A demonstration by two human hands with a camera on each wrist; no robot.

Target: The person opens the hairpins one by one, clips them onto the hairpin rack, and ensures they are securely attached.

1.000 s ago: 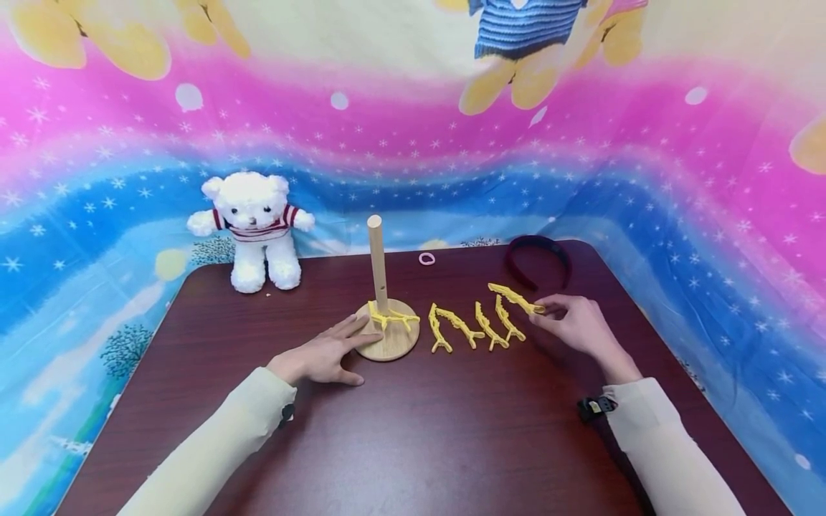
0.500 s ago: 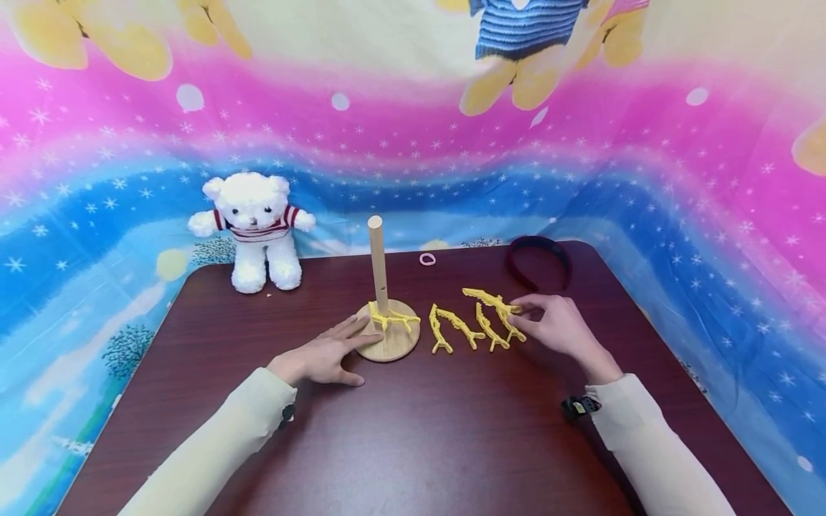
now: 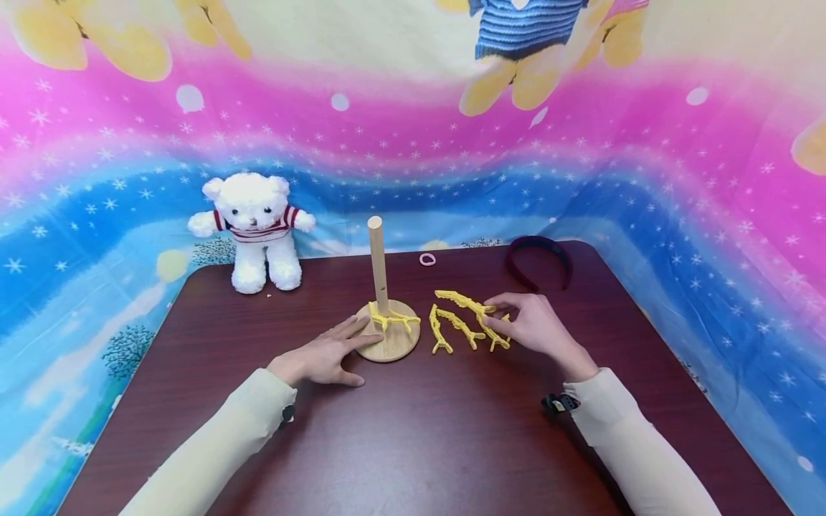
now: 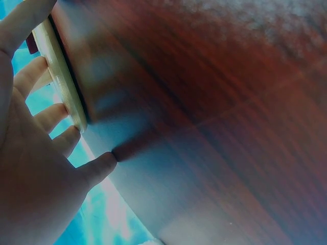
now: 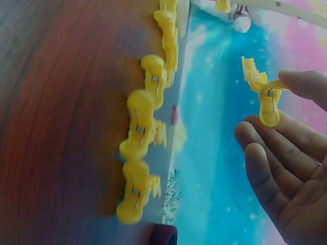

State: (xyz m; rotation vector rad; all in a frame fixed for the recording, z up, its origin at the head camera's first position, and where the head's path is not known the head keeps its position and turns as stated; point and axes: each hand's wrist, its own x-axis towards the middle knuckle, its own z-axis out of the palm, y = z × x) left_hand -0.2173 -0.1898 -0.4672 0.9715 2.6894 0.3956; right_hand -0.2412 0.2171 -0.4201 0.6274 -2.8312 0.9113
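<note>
In the head view a wooden stand has a round base [image 3: 387, 350] and an upright post [image 3: 378, 265]. Yellow plastic hair clips [image 3: 401, 319] sit around the post's foot. My left hand [image 3: 325, 354] rests with spread, straight fingers on the base's left edge; the left wrist view shows its fingertips along the base rim [image 4: 64, 76]. Right of the stand, my right hand [image 3: 532, 322] pinches another yellow alligator hair clip [image 5: 269, 99] by its spring end, between thumb and finger. It is held above several similar clips [image 3: 441, 333] lying in a row, the rightmost partly hidden by the hand.
A white teddy bear [image 3: 257, 233] in a striped top sits at the table's back left. A pink hair tie [image 3: 427, 259] and a dark red headband [image 3: 539, 262] lie along the back edge. A printed cloth [image 3: 413, 172] hangs behind the dark wooden table [image 3: 413, 444].
My right hand has moved left with the hair clip, passing over the row of clips towards the stand. The left hand has stayed on the base.
</note>
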